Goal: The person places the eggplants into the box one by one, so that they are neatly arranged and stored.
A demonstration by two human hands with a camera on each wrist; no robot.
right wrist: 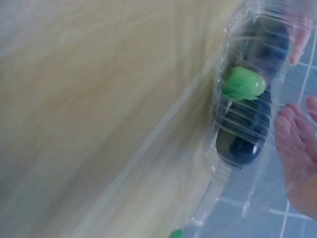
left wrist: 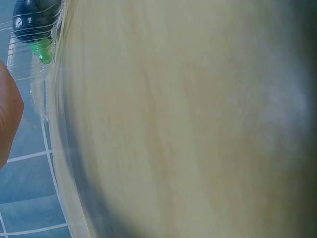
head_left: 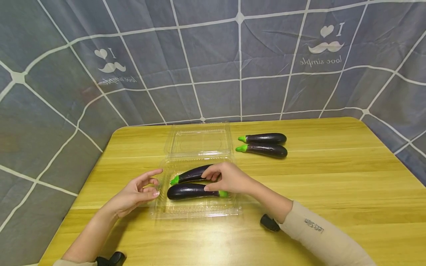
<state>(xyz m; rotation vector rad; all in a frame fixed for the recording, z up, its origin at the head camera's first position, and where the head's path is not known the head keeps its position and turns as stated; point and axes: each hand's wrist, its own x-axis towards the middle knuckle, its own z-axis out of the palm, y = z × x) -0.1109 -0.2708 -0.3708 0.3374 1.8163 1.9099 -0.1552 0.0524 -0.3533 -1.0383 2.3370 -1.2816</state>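
Broadly, a grey-blue curtain (head_left: 216, 66) with white grid lines hangs beyond both hands, and a yellow wood-grain table (head_left: 319, 177) spreads beneath them. Between the hands sits a clear plastic box (head_left: 196, 212), its long side running from left to right; its lid (head_left: 201, 140) lies folded back, farther from the hands. Two eggplants rest in the box, long axes crosswise: the nearer eggplant (head_left: 188, 191) has its green stem under the right hand (head_left: 229, 179) and its blunt end toward the left hand (head_left: 138, 192); the farther eggplant (head_left: 193, 174) points its stem leftward, its other end hidden by the right hand. Beyond the right hand, two spare eggplants (head_left: 266, 150) lie side by side, stems leftward. The right hand arches over the box, thumb and bent fingers parted; whether they touch an eggplant, I cannot tell. The left hand, fingers loosely bent and spread from the thumb, is at the box's left wall.
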